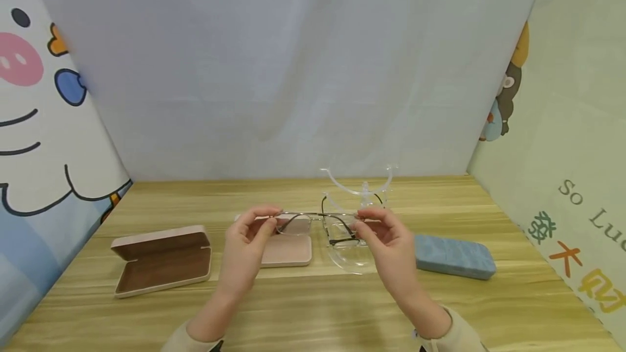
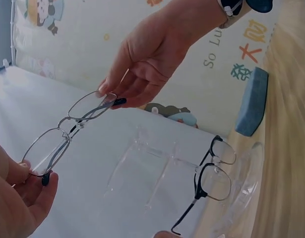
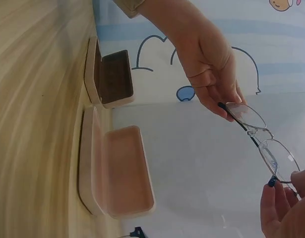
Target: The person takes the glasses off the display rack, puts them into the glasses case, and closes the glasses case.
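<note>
Thin metal-framed eyeglasses (image 2: 63, 122) are held up above the table between both hands, their temples folded behind the lenses. My left hand (image 1: 246, 246) pinches one outer end between thumb and fingers. At the other end, the thumb and fingers of my right hand (image 1: 391, 246) pinch the frame the same way. Dark temple tips show by the fingers in both wrist views. Just beyond, a second pair of glasses (image 2: 213, 181) with dark upper rims rests on a clear display stand (image 1: 362, 192); in the head view the held pair overlaps it.
An open case with brown lining (image 1: 163, 265) lies at the left. Beside it stands an open pink case (image 3: 127, 171), partly hidden behind my left hand in the head view. A blue case (image 1: 455, 257) lies shut at the right. Fabric walls (image 1: 293, 69) enclose the wooden table (image 1: 313, 308).
</note>
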A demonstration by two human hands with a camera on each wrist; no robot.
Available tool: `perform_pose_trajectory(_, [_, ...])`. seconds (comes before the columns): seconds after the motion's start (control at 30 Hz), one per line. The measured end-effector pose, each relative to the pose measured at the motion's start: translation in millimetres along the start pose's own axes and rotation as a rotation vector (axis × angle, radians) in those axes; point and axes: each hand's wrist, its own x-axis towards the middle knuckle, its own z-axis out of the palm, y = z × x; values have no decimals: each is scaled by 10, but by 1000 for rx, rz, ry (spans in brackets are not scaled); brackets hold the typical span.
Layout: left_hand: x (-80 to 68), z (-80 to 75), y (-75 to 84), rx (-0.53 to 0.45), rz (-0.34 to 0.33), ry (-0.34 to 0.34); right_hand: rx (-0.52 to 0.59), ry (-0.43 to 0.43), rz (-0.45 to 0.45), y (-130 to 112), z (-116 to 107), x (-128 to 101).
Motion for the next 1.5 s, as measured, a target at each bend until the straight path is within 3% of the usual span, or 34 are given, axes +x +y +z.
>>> perform_pose_trajectory(0.23, [-24, -117, -194, 43, -58, 71, 103, 1, 143, 262, 159, -17])
perform_pose_trajectory(0.43, [-14, -199, -329, 29, -146, 148, 233, 70, 275, 403, 333, -34])
perform_pose_trajectory(0.7, [-19, -274, -482, -60, -235, 319, 228, 107, 337, 545, 549, -92])
perform_pose_trajectory(0.9, [-62, -339, -638, -57, -292, 369, 153, 57, 327, 645, 635, -167])
perform_pose_trajectory(1.07, [-106, -397, -776, 6, -312, 376, 52, -61, 314, 735, 690, -222])
perform_pose_trajectory(1.23, [-137, -428, -887, 150, -367, 323, 2, -174, 326, 792, 736, -257])
perform_pose_trajectory(1.5, [-150, -436, -992, 360, -357, 217, -141, -185, 361, 885, 807, -229])
